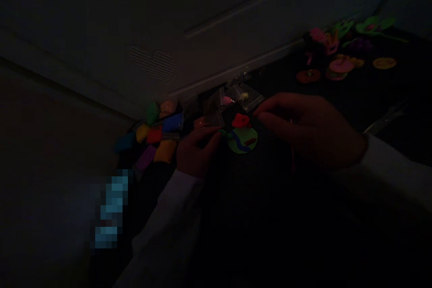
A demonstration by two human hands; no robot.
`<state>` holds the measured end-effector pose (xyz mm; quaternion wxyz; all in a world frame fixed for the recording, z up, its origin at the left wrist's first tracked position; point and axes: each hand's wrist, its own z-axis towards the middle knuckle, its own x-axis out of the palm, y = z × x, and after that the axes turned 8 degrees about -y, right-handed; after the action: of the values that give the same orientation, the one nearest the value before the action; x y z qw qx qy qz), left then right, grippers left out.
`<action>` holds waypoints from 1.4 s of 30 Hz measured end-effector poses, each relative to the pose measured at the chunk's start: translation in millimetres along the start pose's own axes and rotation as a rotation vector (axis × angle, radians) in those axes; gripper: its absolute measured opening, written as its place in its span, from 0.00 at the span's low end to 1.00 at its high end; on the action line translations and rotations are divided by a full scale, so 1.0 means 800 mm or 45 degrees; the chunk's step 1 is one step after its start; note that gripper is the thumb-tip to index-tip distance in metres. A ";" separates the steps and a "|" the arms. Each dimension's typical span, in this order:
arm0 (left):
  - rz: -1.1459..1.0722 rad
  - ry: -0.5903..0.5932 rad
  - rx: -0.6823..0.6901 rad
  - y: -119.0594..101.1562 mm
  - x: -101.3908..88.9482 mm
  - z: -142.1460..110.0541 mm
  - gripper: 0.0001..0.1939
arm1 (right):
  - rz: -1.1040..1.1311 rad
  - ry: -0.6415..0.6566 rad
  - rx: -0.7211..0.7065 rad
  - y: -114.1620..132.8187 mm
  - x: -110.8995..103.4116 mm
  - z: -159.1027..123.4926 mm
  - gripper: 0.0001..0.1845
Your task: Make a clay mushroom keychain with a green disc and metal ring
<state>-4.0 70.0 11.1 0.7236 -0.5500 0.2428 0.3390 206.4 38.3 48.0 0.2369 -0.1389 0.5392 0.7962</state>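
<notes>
In the dim head view, a small clay figure point(243, 141) lies on the dark table, with a round green body, a blue band and a dark red strip. A red clay hat-like piece point(240, 120) sits at its top. My left hand point(198, 150) is at its left side, thumb and forefinger closed on a small green clay end point(223, 132) joined to the figure. Just to the right of the figure is my right hand point(303, 128), fingers pinched together. A thin pink stick point(293, 157) shows below its palm, apparently held in it; whatever is at its fingertips is too dark to see.
Packets of coloured clay point(165, 150) are piled at the left. Clear plastic bags point(248, 96) lie behind the figure along a pale wall panel point(216, 54). Finished clay pieces point(340, 68) stand at the back right, and scissors point(386, 117) lie beyond my right wrist.
</notes>
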 end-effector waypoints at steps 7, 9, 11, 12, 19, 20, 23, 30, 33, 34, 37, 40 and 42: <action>0.009 -0.005 0.014 0.000 0.000 0.001 0.11 | 0.004 -0.009 -0.015 -0.002 0.001 0.000 0.08; 0.011 -0.012 0.006 -0.001 0.000 0.001 0.11 | 0.007 -0.008 -0.014 -0.002 0.001 -0.001 0.08; 0.012 -0.011 0.000 -0.002 0.000 0.000 0.12 | 0.005 -0.007 -0.019 -0.002 0.000 -0.001 0.08; 0.011 -0.009 -0.002 -0.002 0.000 0.000 0.12 | 0.007 -0.003 -0.023 -0.002 0.000 -0.001 0.08; -0.003 -0.028 -0.018 -0.001 0.000 -0.001 0.12 | -0.005 0.014 -0.005 -0.002 0.000 0.000 0.08; -0.008 -0.032 -0.024 -0.001 0.000 -0.001 0.12 | -0.004 0.015 -0.006 -0.002 0.000 0.000 0.08; -0.027 -0.026 -0.036 0.000 0.001 0.000 0.12 | 0.001 0.021 -0.010 -0.003 0.001 0.000 0.08; -0.059 -0.027 -0.075 -0.002 -0.002 0.000 0.13 | -0.007 0.011 0.004 -0.002 0.000 -0.001 0.08; -0.076 -0.037 -0.122 -0.001 -0.005 0.002 0.13 | -0.002 0.013 0.026 -0.002 0.000 -0.001 0.08; -0.083 -0.040 -0.136 -0.001 -0.006 0.004 0.13 | -0.004 0.008 0.035 -0.003 0.001 -0.001 0.08; -0.103 -0.049 -0.174 0.001 -0.009 0.007 0.13 | 0.001 0.004 0.058 -0.006 0.001 -0.001 0.08; -0.123 -0.062 -0.203 0.003 -0.010 0.010 0.13 | 0.023 0.019 0.050 -0.007 0.001 -0.001 0.08; -0.137 -0.066 -0.214 0.004 -0.010 0.011 0.13 | 0.023 0.021 0.043 -0.008 0.001 -0.001 0.08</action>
<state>-12.1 77.1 17.6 0.6980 -0.6120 0.1648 0.3332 208.9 39.9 42.4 0.2276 -0.1366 0.5558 0.7878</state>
